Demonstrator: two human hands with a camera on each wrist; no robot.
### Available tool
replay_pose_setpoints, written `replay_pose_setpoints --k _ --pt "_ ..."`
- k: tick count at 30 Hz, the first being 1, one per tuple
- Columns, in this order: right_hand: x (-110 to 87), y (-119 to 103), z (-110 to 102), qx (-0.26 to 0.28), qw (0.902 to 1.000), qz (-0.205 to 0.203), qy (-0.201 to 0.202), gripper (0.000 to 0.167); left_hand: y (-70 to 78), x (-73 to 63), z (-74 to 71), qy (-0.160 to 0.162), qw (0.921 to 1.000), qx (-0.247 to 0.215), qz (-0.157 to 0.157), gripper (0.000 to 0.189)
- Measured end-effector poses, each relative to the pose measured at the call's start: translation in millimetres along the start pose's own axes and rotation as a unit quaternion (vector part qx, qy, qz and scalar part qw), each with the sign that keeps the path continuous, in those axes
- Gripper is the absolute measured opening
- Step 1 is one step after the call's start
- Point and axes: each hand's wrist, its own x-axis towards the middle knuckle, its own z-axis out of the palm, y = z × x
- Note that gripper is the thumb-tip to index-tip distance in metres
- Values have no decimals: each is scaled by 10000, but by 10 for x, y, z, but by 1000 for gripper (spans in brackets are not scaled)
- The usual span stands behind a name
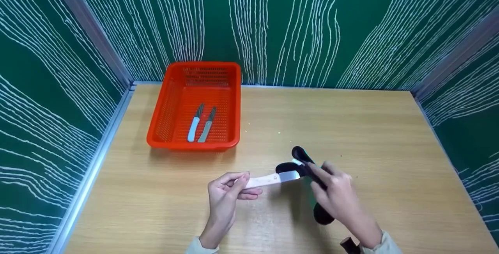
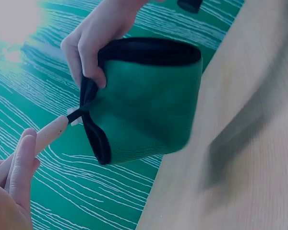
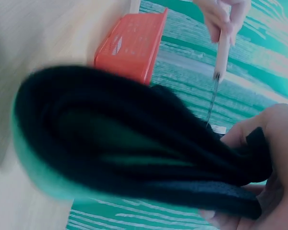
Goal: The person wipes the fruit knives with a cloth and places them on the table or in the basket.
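Note:
My left hand grips the pale pinkish handle of a small knife, its blade pointing right. The blade tip meets the black rim of a green cloth pouch, beside a small white tag. Whether the blade cuts into the trim, I cannot tell. My right hand pinches the pouch by its black-trimmed edge and holds it above the table. In the right wrist view the mouth of the pouch gapes open, and the knife comes in from the far side.
An orange-red plastic basket stands at the back left of the wooden table. Inside lie a white-handled knife and a grey-handled knife. Green panels with white lines border the table. Near my right wrist shows a dark cylinder.

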Motion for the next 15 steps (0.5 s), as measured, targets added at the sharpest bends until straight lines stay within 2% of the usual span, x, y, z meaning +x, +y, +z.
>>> replay_pose_setpoints --k 7,11,15 --pt "-27 178 -120 642 9926 971 336 38 -3 4 -40 108 9999 113 51 21" --pt "-17 240 -199 690 9865 1241 822 32 -29 14 -45 170 9996 206 -13 22" --pt "24 201 -258 693 9798 1372 1278 23 -60 27 -36 225 9991 309 -164 23"
